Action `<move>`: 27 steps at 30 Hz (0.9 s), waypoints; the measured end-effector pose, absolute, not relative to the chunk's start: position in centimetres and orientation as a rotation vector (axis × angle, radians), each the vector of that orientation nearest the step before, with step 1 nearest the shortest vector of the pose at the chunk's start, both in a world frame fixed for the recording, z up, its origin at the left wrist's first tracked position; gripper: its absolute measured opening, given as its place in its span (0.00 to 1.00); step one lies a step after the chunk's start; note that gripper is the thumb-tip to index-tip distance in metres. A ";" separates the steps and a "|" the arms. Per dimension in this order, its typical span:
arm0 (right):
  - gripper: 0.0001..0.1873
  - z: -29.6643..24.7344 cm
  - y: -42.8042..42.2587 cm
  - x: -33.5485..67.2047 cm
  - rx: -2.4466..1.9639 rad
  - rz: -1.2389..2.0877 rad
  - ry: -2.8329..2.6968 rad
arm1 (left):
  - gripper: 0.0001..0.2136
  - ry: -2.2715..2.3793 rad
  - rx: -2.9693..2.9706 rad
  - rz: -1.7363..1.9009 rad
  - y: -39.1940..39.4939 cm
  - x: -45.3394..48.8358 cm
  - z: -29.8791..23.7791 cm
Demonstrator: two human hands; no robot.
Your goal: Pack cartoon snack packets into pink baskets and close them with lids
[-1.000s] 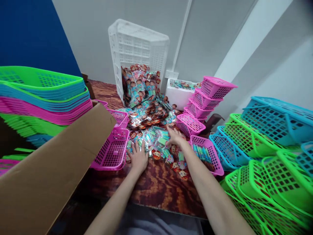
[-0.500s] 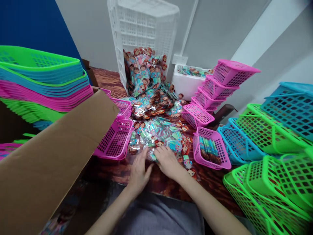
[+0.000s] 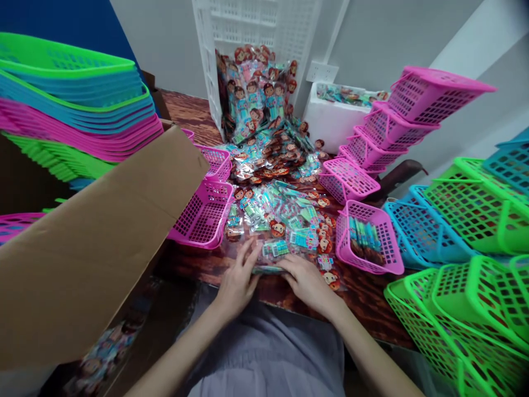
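My left hand (image 3: 237, 278) and my right hand (image 3: 306, 281) meet at the table's near edge, fingers curled round a small stack of clear packets (image 3: 270, 259) with cartoon-face toys. Behind them a heap of the same packets (image 3: 273, 187) spreads across the wooden table (image 3: 363, 309). A pink basket (image 3: 370, 245) just right of my right hand holds a row of packets. An empty pink basket (image 3: 204, 215) sits left of my left hand.
A cardboard flap (image 3: 95, 242) juts in at left below stacked green, blue and pink baskets (image 3: 70, 105). A white crate (image 3: 252, 33) spills packets at the back, beside a white foam box (image 3: 334, 118). Pink (image 3: 397, 127), blue (image 3: 430, 231) and green baskets (image 3: 463, 309) pile up at right.
Both hands have drawn back from the middle of the heap to the table's near edge, gathering a few packets between them. The view has tilted down.
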State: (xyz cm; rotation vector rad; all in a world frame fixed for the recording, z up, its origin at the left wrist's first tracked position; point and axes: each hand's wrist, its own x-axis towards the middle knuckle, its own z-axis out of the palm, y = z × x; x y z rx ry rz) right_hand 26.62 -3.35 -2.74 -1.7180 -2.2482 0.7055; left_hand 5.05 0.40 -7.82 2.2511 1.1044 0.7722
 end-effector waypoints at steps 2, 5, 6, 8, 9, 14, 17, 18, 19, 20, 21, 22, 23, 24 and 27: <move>0.19 -2.8 -3.6 26.3 -1.683 0.730 -2.222 | 0.37 1.126 2.203 0.813 0.3 4.9 -7.6; 0.25 -3.4 -3.7 26.3 -1.702 0.703 -2.208 | 0.38 1.116 2.122 0.881 0.5 4.4 -8.0; 0.28 -3.7 -3.6 26.4 -1.717 0.683 -2.217 | 0.38 1.114 2.092 0.895 0.5 4.2 -8.3; 0.32 -4.2 -3.6 26.4 -1.732 0.649 -2.250 | 0.39 1.104 2.044 0.904 0.5 3.8 -8.9; 0.33 -4.3 -3.6 26.3 -1.732 0.635 -2.266 | 0.38 1.087 2.035 0.898 0.4 3.6 -9.2; 0.27 -4.2 -4.5 25.3 -1.658 0.588 -2.332 | 0.40 1.031 2.047 0.836 -1.2 3.0 -9.6; 0.22 -4.1 -4.8 25.0 -1.639 0.612 -2.336 | 0.39 1.078 2.033 0.863 -1.8 2.7 -9.6; 0.20 -4.1 -4.8 25.1 -1.656 0.629 -2.326 | 0.38 1.081 2.035 0.866 -1.8 2.5 -9.6; 0.18 -4.1 -4.8 25.2 -1.682 0.648 -2.313 | 0.37 1.080 2.041 0.864 -1.7 2.4 -9.7; 0.16 -4.1 -4.8 25.3 -1.708 0.666 -2.299 | 0.36 1.077 2.051 0.855 -1.6 2.2 -9.7; 0.15 -4.1 -4.7 25.5 -1.729 0.682 -2.287 | 0.36 1.075 2.061 0.841 -1.5 2.1 -9.8; 0.13 -4.1 -4.7 25.6 -1.741 0.698 -2.280 | 0.35 1.076 2.073 0.825 -1.3 1.9 -9.8; 0.12 -4.1 -4.6 25.7 -1.746 0.712 -2.279 | 0.34 1.080 2.086 0.810 -1.2 1.8 -9.8; 0.12 -4.0 -4.6 25.8 -1.746 0.723 -2.280 | 0.34 1.086 2.102 0.793 -1.1 1.6 -9.7; 0.13 -4.1 -4.8 25.7 -1.743 0.743 -2.278 | 0.33 1.113 2.191 0.735 -0.9 1.4 -8.9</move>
